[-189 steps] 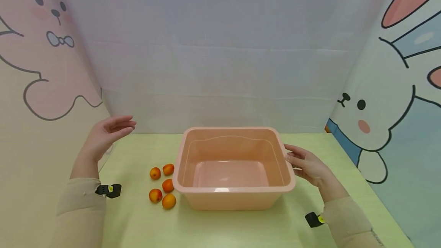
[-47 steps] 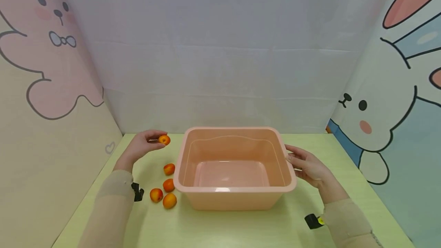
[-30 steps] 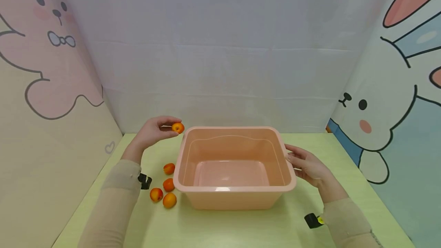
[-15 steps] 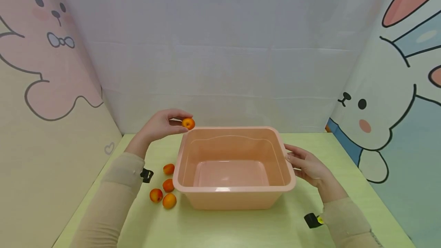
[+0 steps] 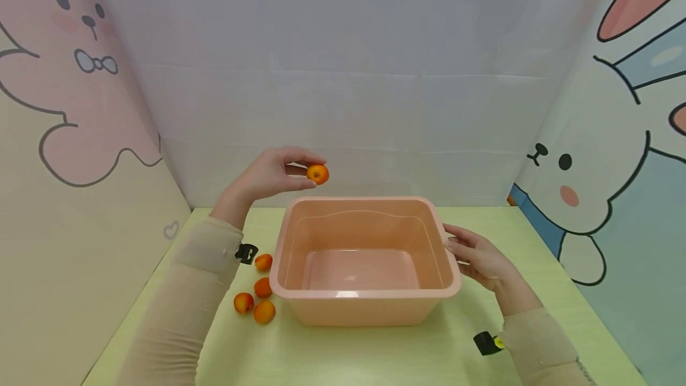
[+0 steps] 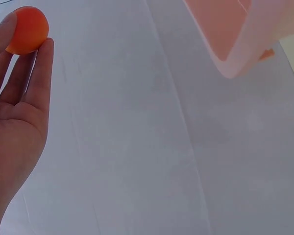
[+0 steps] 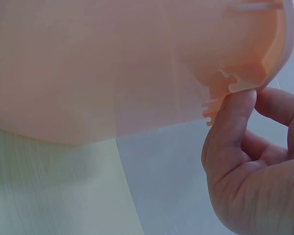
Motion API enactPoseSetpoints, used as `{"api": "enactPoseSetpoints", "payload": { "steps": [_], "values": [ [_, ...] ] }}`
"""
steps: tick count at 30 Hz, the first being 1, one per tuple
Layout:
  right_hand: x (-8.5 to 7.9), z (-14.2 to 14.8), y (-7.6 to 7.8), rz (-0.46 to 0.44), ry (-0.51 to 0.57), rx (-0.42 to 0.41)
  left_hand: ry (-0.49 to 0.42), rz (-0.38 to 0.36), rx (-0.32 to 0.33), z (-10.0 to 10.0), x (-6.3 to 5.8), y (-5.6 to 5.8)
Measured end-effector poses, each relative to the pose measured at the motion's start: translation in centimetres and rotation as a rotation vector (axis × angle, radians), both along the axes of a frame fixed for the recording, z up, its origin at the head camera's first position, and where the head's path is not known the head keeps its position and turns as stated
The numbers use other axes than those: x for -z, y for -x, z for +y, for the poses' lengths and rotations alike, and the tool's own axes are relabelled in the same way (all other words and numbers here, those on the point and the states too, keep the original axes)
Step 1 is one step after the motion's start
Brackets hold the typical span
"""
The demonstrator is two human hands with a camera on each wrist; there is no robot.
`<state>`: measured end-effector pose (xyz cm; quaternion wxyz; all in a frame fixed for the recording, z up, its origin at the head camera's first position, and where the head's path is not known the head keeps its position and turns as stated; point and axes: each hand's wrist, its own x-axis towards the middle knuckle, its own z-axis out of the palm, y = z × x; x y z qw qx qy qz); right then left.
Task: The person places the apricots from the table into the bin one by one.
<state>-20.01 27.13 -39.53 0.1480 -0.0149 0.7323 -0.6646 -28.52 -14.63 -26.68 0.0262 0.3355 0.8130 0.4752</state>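
A small, smooth apricot-like fruit (image 5: 318,174), round with a dimple at its end, is held up in the air by the left hand (image 5: 276,173); the grip is pinched on it between thumb and fingertips. In the head view it is seen just above the far left part of the rim of a pink plastic basin (image 5: 356,313); whether it is over the opening cannot be told. In the left wrist view, one side of the fruit is covered by the thumb, and the hand is cut off by the left edge.

The basin is rectangular, with rounded corners, sloping walls and a glossy floor. Its right rim is grasped by the right hand (image 5: 479,261), whose grip is partly hidden beneath the edge. In the right wrist view, notched shapes under the rim are hard to make out.

Four similar fruits (image 5: 243,303), one yellower, are grouped left of the basin on a pale, faintly grained tabletop (image 5: 354,359).

Both forearms are covered by beige sleeves (image 5: 187,279), cut off at the near edge. The far side is closed by a creased whitish sheet (image 5: 343,94); a cartoon rabbit (image 5: 595,189) on the right is cropped.
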Motion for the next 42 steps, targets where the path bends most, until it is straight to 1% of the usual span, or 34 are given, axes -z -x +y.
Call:
{"api": "enactPoseSetpoints", "payload": {
  "steps": [3, 9, 12, 14, 21, 28, 38, 42],
  "values": [
    [-0.1, 0.0, 0.0, -0.002, 0.0, 0.001, -0.043, -0.027, 0.027, 1.1, -0.1, 0.0],
    [-0.1, 0.1, -0.1, -0.005, 0.01, 0.001, -0.077, 0.016, 0.111, 3.9, 0.3, 0.2],
    [-0.1, 0.2, -0.1, -0.005, 0.017, -0.004, -0.086, 0.017, 0.149, 5.2, 0.6, 0.3],
    [-0.1, 0.2, -0.1, -0.006, 0.019, -0.005, -0.08, 0.007, 0.167, 6.1, 0.9, 0.3],
    [0.0, 0.2, -0.1, -0.006, 0.02, -0.004, -0.004, -0.011, 0.239, 8.9, 1.9, 0.1],
    [0.1, 0.3, -0.1, -0.006, 0.017, -0.005, 0.043, -0.019, 0.26, 10.8, 3.2, -0.1],
    [0.1, 0.3, -0.1, -0.011, 0.021, -0.007, 0.072, -0.02, 0.297, 12.3, 4.5, -0.1],
    [0.1, 0.3, -0.1, -0.012, 0.025, -0.012, 0.11, -0.021, 0.303, 12.8, 5.0, -0.2]
  ]
}}
